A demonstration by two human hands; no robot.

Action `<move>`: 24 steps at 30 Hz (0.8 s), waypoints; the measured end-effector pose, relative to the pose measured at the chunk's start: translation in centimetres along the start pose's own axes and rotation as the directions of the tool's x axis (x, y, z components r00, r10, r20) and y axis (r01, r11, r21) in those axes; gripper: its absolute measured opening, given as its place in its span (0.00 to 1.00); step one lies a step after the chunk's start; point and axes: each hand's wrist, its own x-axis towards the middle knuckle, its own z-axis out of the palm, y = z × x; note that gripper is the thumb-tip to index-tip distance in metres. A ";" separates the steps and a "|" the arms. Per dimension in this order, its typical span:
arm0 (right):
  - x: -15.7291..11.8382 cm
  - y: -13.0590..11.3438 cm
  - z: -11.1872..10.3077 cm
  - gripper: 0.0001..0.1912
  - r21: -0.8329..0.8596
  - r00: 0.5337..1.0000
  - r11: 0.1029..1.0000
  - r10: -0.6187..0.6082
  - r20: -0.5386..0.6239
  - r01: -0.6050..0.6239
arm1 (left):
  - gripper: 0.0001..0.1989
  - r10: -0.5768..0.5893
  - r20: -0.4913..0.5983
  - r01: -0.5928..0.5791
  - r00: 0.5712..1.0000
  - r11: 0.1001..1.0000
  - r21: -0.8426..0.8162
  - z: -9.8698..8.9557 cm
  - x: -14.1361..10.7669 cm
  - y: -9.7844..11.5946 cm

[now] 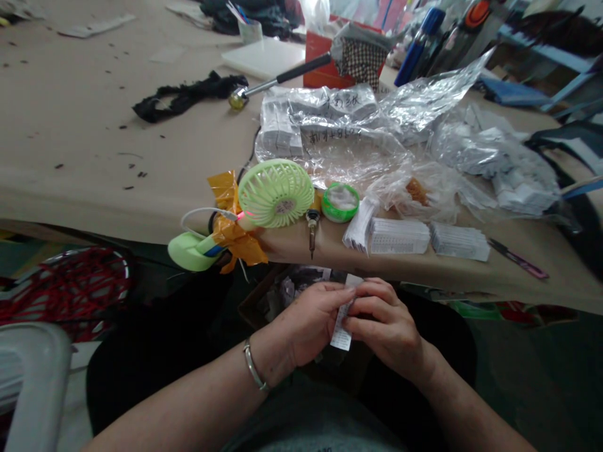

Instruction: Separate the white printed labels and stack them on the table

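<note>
Just below the table's front edge, my left hand [315, 320] and my right hand [389, 323] meet in front of me. Between them is a narrow white printed label [343, 338], pinched by the fingers of both hands. Whether it is one label or a few layers I cannot tell. On the table above stand stacks of similar white labels: a fanned bundle [360, 225], a wide stack [399, 236] and another stack [460, 241]. A soldering-iron-like pointed tool [311, 233] lies at the edge beside a round green tub [340, 202].
A green fan [276, 193] is taped to the table edge. A pink-handled blade or tweezers [518, 258] lies at right. Behind are plastic-wrapped bundles [320, 119], a mallet [277, 80] and black cloth [188, 95]. Under the table, a box holds paper scraps [288, 285].
</note>
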 end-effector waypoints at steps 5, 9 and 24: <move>-0.2 -0.1 -0.6 0.09 0.011 1.000 1.000 0.017 0.001 -0.017 | 0.08 -0.004 -0.058 0.006 0.998 0.999 0.033 0.0 0.0 -0.2; -2.0 2.7 -3.3 0.20 -0.251 0.971 0.945 0.173 -0.164 -0.211 | 0.08 -0.054 -0.152 0.077 0.987 0.986 0.147 0.0 0.0 0.0; -7.2 8.3 -8.1 0.07 -0.528 0.888 0.722 0.286 -0.359 -0.446 | 0.07 -0.058 -0.188 0.093 0.980 0.979 0.183 0.1 0.3 -0.3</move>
